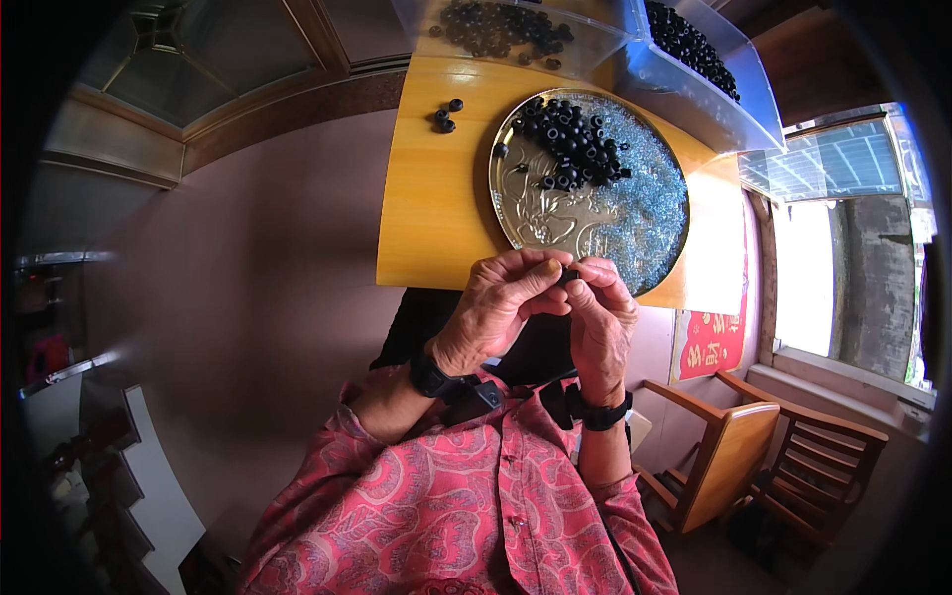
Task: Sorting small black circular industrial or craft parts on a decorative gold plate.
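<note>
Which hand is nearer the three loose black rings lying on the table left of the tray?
Left. The left hand is below the three rings, slightly to their right; the right hand sits farther right, below the tray.

Red-pink paisley shirt (466, 516), buttoned front, sleeves pushed up forearms. Black band on left wrist (432, 379) with small black device attached. Matching black band on right wrist (605, 414).

yellow wooden table (426, 218) | round metal tray (535, 223) | loose black rings (446, 116) | two clear bins (595, 45)
</note>
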A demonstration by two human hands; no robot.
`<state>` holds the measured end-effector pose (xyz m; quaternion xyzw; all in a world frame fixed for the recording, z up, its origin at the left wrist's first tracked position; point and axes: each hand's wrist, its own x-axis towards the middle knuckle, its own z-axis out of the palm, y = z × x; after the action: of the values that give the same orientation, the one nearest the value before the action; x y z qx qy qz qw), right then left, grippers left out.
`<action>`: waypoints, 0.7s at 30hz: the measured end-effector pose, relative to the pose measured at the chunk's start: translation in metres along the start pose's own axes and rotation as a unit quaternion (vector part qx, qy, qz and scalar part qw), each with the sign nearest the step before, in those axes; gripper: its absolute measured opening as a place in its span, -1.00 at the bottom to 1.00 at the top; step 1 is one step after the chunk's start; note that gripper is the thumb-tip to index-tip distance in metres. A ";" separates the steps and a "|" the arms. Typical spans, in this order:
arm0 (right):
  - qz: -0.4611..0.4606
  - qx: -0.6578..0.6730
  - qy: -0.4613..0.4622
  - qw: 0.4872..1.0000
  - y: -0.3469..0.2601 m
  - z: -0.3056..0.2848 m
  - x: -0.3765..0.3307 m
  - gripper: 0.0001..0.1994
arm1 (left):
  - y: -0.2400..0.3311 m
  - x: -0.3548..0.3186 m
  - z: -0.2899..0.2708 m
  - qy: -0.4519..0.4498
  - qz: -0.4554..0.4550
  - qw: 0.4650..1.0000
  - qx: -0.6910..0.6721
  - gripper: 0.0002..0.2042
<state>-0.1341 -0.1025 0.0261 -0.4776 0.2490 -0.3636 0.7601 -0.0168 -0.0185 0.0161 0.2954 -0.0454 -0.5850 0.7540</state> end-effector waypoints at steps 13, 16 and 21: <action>-0.039 -0.077 -0.017 0.996 -0.005 -0.003 0.000 -0.81 | 0.011 -0.006 -0.002 -0.041 0.005 0.995 0.096 -0.72; -0.030 -0.093 -0.022 0.995 -0.008 -0.002 0.000 -0.82 | 0.007 -0.005 -0.007 -0.046 0.003 0.997 0.064 -0.73; -0.016 -0.107 -0.019 0.994 -0.006 -0.006 -0.002 -0.82 | 0.006 -0.004 -0.006 -0.041 -0.002 0.998 0.053 -0.74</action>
<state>-0.1412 -0.1060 0.0287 -0.5666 0.2646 -0.3380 0.7033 -0.0099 -0.0119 0.0150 0.3111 -0.1065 -0.5951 0.7333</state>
